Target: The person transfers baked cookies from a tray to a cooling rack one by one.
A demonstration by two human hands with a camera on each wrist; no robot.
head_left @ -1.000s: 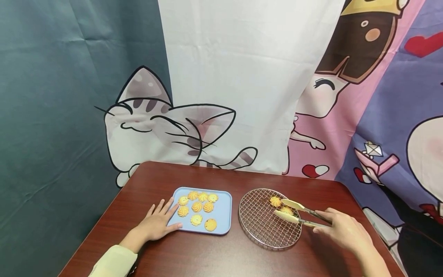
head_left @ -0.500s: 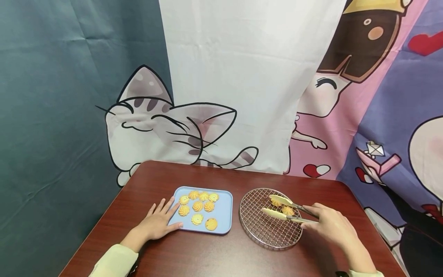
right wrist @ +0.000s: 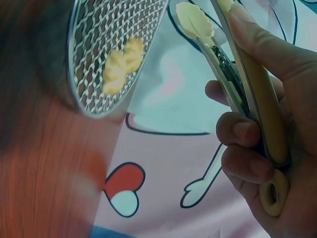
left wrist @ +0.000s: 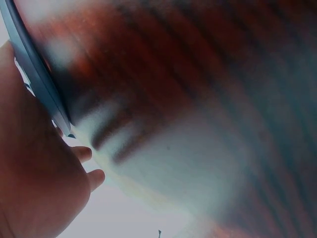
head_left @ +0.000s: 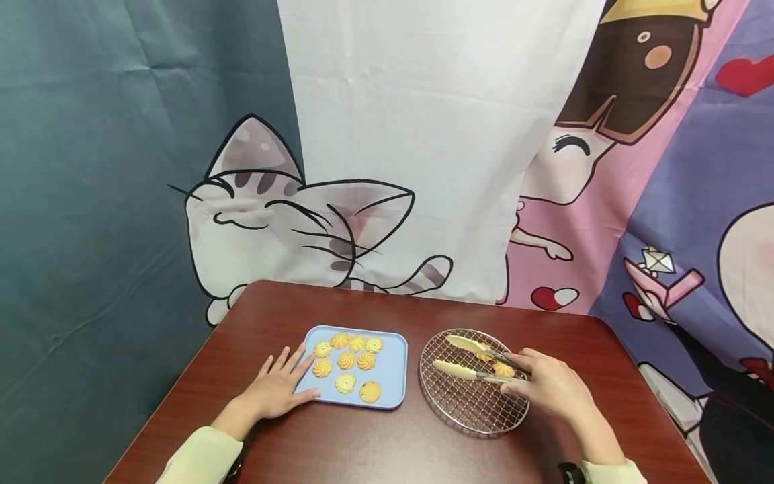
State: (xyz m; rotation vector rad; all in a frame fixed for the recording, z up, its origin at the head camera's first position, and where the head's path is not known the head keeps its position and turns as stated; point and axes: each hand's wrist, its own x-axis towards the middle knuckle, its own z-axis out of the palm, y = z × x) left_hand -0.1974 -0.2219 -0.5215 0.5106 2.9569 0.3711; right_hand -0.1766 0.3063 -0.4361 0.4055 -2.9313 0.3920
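Observation:
My left hand [head_left: 275, 390] lies with its fingers spread at the left edge of a light blue tray [head_left: 392, 366], fingertips and thumb touching the rim. Several piped butter cookies [head_left: 346, 361] sit on that tray. In my right hand [head_left: 553, 386] I grip a pair of food tongs [head_left: 456, 370] with cream-coloured scalloped tips, seen also as tongs [right wrist: 260, 94] in the right wrist view. The tips stand apart above the round wire rack [head_left: 471, 413], with no cookie between them. Two cookies [right wrist: 119, 67] lie side by side on the rack, partly behind the tongs in the head view.
A dark red-brown wooden table [head_left: 363, 444] carries the tray at left and the rack at right, with a narrow gap between. Behind its far edge hangs a cartoon-printed cloth [head_left: 393, 235]. The left wrist view is mostly blurred.
My right hand has moved left with the tongs, so their tips have passed from the two cookies to the rack's left half. My left hand, the tray and the cookies have stayed put.

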